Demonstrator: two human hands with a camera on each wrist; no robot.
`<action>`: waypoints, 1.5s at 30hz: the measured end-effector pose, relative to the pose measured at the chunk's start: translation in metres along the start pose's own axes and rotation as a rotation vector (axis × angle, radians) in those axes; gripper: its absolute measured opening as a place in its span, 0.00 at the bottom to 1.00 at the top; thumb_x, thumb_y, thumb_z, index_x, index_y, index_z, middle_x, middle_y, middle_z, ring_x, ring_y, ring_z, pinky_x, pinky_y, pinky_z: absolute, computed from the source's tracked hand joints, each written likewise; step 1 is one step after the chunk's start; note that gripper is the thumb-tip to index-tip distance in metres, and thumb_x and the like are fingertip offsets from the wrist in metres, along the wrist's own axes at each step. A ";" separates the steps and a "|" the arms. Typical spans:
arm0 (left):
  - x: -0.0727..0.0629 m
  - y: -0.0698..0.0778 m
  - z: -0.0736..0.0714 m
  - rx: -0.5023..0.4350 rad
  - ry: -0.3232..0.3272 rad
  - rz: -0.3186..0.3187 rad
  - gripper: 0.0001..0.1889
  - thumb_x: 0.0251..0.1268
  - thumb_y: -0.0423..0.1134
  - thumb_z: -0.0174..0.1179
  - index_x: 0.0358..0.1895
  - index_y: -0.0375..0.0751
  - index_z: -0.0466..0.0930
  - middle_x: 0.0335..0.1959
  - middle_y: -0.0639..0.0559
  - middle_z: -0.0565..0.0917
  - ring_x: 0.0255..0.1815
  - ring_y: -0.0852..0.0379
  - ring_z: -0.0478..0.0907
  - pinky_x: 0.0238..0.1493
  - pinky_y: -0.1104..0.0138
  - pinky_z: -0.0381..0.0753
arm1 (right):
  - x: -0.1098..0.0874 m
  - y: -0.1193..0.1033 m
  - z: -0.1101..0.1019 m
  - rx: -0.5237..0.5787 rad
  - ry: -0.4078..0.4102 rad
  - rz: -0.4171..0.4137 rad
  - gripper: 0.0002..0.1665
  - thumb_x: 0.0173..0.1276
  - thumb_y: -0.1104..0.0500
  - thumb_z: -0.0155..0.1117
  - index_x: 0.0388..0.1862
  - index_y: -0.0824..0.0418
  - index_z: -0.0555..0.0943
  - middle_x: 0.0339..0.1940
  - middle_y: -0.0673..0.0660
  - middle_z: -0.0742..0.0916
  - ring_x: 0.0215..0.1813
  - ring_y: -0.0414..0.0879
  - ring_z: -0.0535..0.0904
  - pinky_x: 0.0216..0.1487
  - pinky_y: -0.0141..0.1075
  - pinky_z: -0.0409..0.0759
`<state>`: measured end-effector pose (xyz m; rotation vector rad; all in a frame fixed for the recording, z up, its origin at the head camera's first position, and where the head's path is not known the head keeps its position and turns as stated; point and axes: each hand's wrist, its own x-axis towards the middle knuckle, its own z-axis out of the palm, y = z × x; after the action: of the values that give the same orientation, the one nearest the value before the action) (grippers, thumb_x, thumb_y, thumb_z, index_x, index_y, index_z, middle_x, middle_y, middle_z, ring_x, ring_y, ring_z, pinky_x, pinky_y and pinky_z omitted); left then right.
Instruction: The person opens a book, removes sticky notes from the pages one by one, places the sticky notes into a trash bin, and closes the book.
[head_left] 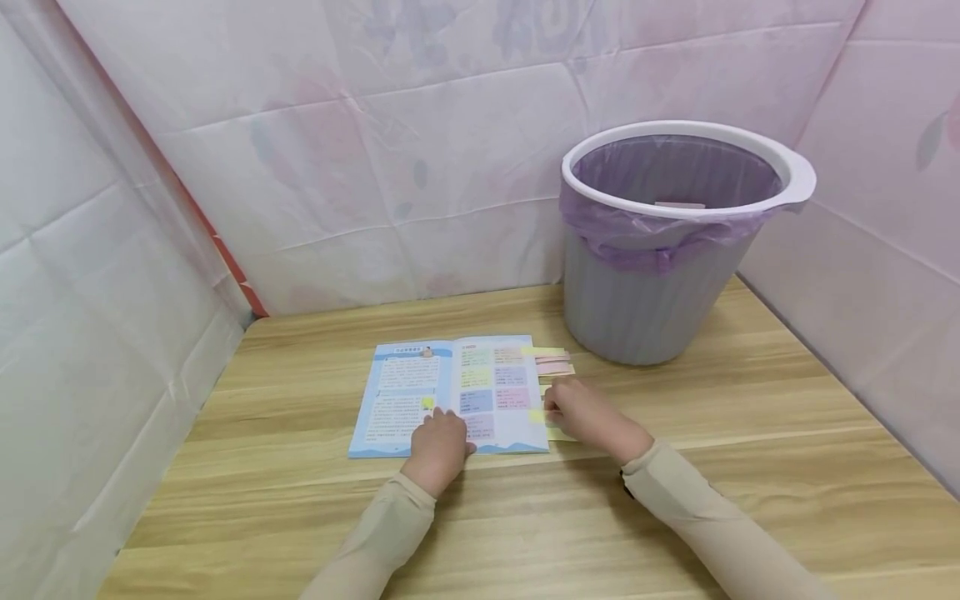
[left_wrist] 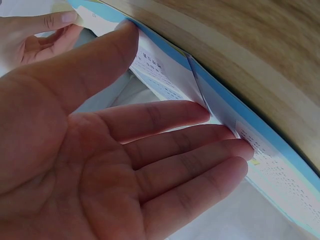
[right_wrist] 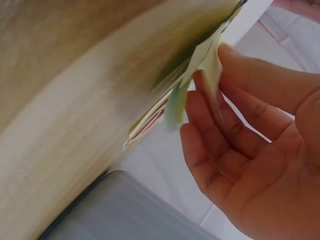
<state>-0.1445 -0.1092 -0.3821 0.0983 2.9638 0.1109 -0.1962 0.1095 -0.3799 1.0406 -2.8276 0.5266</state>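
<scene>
An open printed booklet lies flat on the wooden table in the head view, its pages edged in light blue. My left hand rests across its lower middle, fingers extended and touching the pages; the left wrist view shows the outstretched fingers. At the booklet's right edge, my right hand pinches a pale yellow sticky tab between thumb and index finger. More tabs, yellow and pink, jut out farther up that edge. A small yellow patch shows on the left page.
A grey trash bin with a white rim and purple liner stands behind the booklet, to the right. Inside it a pale flat piece is partly visible. Hanging patterned fabric encloses the wooden table at the back and sides.
</scene>
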 end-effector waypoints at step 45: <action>-0.007 0.002 -0.004 0.031 0.038 0.021 0.29 0.58 0.49 0.67 0.52 0.24 0.77 0.39 0.36 0.79 0.39 0.43 0.80 0.37 0.55 0.83 | 0.000 0.006 -0.164 0.119 1.015 -0.175 0.09 0.56 0.81 0.62 0.34 0.73 0.83 0.32 0.65 0.86 0.38 0.34 0.76 0.45 0.22 0.71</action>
<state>-0.1381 -0.1078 -0.3770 0.1330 3.0035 0.0704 -0.2062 0.1704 -0.2282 0.7109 -1.8155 0.8873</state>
